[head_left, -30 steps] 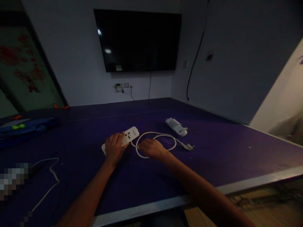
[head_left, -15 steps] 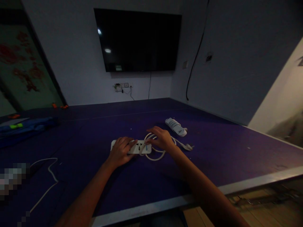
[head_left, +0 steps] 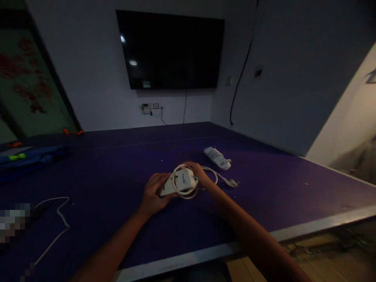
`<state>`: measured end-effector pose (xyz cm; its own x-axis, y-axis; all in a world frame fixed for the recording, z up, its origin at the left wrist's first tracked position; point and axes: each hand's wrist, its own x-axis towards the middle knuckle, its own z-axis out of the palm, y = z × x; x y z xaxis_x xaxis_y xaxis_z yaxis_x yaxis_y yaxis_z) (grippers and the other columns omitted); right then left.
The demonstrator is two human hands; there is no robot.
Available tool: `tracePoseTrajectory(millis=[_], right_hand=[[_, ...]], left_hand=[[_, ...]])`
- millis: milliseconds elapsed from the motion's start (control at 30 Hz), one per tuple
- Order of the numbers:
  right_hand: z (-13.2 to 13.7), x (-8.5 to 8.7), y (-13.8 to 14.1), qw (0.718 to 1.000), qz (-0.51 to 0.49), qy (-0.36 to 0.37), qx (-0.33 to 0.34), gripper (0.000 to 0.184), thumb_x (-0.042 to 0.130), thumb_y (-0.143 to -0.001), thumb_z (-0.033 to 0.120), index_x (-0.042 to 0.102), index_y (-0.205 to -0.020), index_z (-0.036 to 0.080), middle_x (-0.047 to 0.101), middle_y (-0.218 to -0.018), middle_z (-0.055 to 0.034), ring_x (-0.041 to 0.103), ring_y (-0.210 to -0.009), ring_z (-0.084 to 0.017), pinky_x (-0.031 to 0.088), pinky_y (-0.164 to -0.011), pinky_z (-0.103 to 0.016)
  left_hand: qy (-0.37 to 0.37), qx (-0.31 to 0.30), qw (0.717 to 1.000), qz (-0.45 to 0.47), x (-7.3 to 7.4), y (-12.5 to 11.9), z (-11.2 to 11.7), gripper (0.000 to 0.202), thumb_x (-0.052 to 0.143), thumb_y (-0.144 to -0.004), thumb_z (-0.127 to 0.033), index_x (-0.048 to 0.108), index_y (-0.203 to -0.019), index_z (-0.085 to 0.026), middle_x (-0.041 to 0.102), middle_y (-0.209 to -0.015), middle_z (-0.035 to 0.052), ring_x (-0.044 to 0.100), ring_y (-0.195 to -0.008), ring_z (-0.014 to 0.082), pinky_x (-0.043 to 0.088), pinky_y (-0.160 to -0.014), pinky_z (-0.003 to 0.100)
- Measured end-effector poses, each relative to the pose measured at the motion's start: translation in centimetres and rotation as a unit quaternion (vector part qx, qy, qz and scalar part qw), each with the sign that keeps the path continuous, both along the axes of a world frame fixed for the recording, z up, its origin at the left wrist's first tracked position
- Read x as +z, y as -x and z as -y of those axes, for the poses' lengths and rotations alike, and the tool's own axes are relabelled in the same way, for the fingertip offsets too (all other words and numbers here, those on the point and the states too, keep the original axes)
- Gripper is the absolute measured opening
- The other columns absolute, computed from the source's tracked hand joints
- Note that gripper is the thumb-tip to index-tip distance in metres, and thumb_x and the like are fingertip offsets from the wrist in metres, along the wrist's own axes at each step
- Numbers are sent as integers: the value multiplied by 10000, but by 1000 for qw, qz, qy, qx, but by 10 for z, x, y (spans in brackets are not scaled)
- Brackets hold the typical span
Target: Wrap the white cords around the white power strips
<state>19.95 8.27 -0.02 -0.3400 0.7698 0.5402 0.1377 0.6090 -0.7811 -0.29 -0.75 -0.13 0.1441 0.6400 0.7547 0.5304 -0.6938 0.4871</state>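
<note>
A white power strip is lifted a little off the purple table, tilted with its back side up. My left hand grips its near end, fingers closed under it. My right hand holds the far end and a loop of the strip's white cable, which is wound around the body. The rest of the cable trails right to its plug, which lies on the table.
A second white strip with its cable bundled lies farther back right. Another loose white cord curls at the near left. A blue bag lies at the far left. The table's pale front edge runs close to me. A dark screen hangs on the far wall.
The strip went from lying face up under my left hand to being lifted and turned over. My right hand brought a loop of cable round it.
</note>
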Motion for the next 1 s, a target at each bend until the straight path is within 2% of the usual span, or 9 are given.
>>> tracePoseTrajectory(millis=[100,200,367,467,600,700,800,867,1000], right_hand=[[-4,-12,7,1000,15,-18,-11,139,575,-760,285,639,-799,168,638,-656,-5,579,-653,-153,461,-605,-257],[-3,-20,17,997,67,24,-32,179,517,-790,209,625,-925,166,578,-549,30,539,-524,-122,417,-512,-217],[3,-23,26,987,137,36,-73,210,549,-761,148,630,-954,156,617,-593,11,587,-543,-129,427,-530,-223],[3,-26,28,994,88,59,-29,201,617,-693,148,623,-893,166,659,-689,-6,628,-635,-146,476,-601,-253],[2,-34,33,981,-37,163,95,280,671,-613,161,590,-882,156,682,-781,-28,661,-728,-165,521,-665,-291],[7,-35,39,973,-49,177,137,325,603,-670,141,569,-993,148,688,-868,-60,672,-757,-160,514,-659,-277],[14,-33,42,986,18,118,118,406,459,-756,92,523,-1152,160,683,-877,-45,636,-611,-106,484,-591,-239],[20,-28,43,992,85,40,82,381,391,-796,75,557,-1128,159,677,-844,-35,601,-569,-97,474,-587,-236],[29,-15,41,978,178,-103,16,331,374,-841,76,624,-1041,161,683,-878,-54,635,-803,-149,476,-749,-261]], left_hand=[[8,36,993,109,5,-2,2,517,791,-572,-419,675,-1040,-232,679,-1058,106,604,-990,277,446,-911,442],[43,64,971,226,5,-2,0,505,786,-585,-398,671,-1046,-226,666,-1072,99,606,-994,264,455,-901,404],[74,136,932,327,0,3,-10,578,797,-558,-419,663,-1067,-180,667,-1044,113,615,-979,263,463,-882,370],[72,169,927,326,-1,6,-15,598,783,-575,-441,651,-1093,-173,665,-1055,123,614,-982,261,461,-880,370],[72,191,913,354,1,12,-21,601,756,-605,-470,637,-1107,-162,666,-1055,128,623,-956,253,472,-853,360],[60,215,909,352,2,18,-24,599,741,-615,-490,635,-1099,-152,661,-1067,131,620,-954,250,471,-848,351],[46,241,912,328,2,23,-27,609,716,-633,-517,630,-1103,-140,660,-1069,135,618,-950,249,470,-840,349],[41,260,914,309,0,26,-29,624,702,-639,-533,625,-1109,-130,665,-1052,135,620,-932,251,473,-830,358],[35,311,918,242,-4,33,-34,643,683,-644,-550,617,-1120,-124,665,-1045,138,617,-928,260,471,-835,389]])
